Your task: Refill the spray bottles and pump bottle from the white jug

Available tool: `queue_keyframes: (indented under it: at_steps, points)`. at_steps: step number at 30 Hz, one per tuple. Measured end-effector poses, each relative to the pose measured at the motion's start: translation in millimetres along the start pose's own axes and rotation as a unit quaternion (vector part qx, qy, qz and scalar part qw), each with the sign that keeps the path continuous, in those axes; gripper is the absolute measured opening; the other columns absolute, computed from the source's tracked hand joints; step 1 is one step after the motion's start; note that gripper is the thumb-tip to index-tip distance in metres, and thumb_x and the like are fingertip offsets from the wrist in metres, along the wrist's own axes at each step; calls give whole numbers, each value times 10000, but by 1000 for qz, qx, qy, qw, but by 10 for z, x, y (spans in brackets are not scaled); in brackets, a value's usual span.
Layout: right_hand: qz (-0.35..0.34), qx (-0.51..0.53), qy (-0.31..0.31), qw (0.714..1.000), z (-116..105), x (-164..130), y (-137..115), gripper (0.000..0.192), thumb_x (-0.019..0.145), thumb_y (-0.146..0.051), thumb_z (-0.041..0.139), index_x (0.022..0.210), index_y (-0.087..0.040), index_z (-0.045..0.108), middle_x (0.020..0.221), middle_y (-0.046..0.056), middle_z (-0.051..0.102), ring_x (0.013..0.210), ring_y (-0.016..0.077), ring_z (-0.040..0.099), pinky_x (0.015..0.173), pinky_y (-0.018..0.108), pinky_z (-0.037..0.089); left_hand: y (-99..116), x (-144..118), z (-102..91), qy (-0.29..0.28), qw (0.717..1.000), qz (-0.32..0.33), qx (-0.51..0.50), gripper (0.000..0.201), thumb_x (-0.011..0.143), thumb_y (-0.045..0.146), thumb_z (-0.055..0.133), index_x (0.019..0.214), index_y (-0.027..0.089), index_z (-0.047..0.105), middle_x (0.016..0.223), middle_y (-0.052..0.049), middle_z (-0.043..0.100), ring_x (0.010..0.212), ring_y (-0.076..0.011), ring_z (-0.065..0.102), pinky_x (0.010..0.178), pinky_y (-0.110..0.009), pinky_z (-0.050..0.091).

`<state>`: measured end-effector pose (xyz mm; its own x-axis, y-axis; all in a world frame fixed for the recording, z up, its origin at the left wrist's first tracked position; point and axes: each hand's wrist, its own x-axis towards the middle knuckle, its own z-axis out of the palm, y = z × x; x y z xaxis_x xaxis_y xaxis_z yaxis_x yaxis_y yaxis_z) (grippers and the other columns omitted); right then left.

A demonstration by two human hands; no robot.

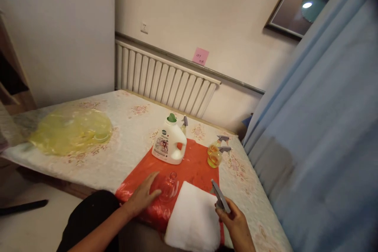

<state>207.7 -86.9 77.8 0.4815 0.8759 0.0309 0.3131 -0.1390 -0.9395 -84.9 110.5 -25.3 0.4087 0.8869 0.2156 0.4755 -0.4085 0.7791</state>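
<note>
My left hand point(147, 191) is beside a clear, uncapped bottle point(169, 187), its fingers apart; whether they touch the bottle I cannot tell. In my right hand point(235, 220) is a grey spray nozzle point(220, 197), held over the right edge of a folded white cloth point(193, 218). The bottle stands on a red plastic sheet point(196, 161). Behind it is a white jug point(169, 143) with a handle, a printed label and something green in its mouth. Two spray bottles with yellowish liquid, one of them the nearer spray bottle point(214, 159), stand at the sheet's right edge.
Another spray bottle point(184, 123) is partly hidden behind the jug. A yellow plastic bag point(72, 130) lies on the left of the flowered bed cover point(138, 126). A radiator point(165, 80) runs along the wall, and a blue curtain point(310, 118) hangs on the right.
</note>
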Motion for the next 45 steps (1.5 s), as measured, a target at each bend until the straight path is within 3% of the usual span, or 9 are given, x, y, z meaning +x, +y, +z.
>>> queue_keyframes:
  at_steps: [3,8,10,14,21,25,30,36,45]
  points:
    - [-3,30,2,1000,35,35,-78,418,714,-377,731,1078,-173,703,835,36,726,669,203,603,677,313,492,-202,74,-184,50,998,5,48,411,918,361,357,1237,157,516,1271,-163,630,1201,-275,586,1084,-455,418]
    - [-40,133,12,990,229,170,-320,374,712,-395,769,1013,-182,708,768,41,698,674,206,601,618,308,482,-442,190,-372,81,989,19,121,296,923,300,343,1054,183,581,1077,-126,666,1055,-262,624,1006,-420,467]
    - [-66,186,3,980,340,247,-465,336,709,-400,783,965,-194,711,803,45,695,687,195,596,590,291,473,-493,194,-381,83,986,21,144,281,930,288,335,1018,192,584,1025,-111,661,994,-256,628,963,-413,486]
    - [-80,243,-29,966,535,421,-737,400,727,-373,789,1071,-202,681,881,59,706,669,169,593,564,278,472,-539,180,-336,87,978,20,189,257,943,292,344,962,205,585,970,-94,628,961,-261,604,944,-421,471]
    - [-145,284,-46,947,803,675,-1059,376,771,-322,759,1104,-190,644,953,60,700,714,158,623,559,257,474,-554,185,-293,85,969,20,232,258,961,273,336,947,198,583,957,-91,617,968,-252,585,949,-394,444]
    - [-163,282,-61,944,997,781,-1155,301,763,-320,748,1017,-184,661,935,57,695,709,160,625,546,257,479,-544,175,-298,86,965,19,248,253,970,266,335,952,197,579,965,-93,618,971,-247,581,945,-387,442]
    - [-160,271,-66,947,1181,872,-1149,292,757,-330,736,1006,-198,657,914,44,683,705,164,622,538,255,480,-532,169,-299,85,962,23,260,255,976,259,331,970,196,578,969,-91,618,976,-244,587,950,-385,440]
    - [-154,193,-86,965,1326,888,-914,302,796,-365,702,1042,-195,664,947,53,702,750,180,618,624,284,506,-534,163,-293,86,960,27,265,249,975,258,335,976,205,579,985,-89,622,988,-245,590,961,-379,439]
    - [-131,131,-138,973,1470,843,-575,342,771,-309,725,1092,-195,690,1009,49,729,958,246,645,890,361,483,-517,168,-285,90,961,16,263,241,970,260,346,976,211,581,989,-90,629,988,-247,590,963,-376,438]
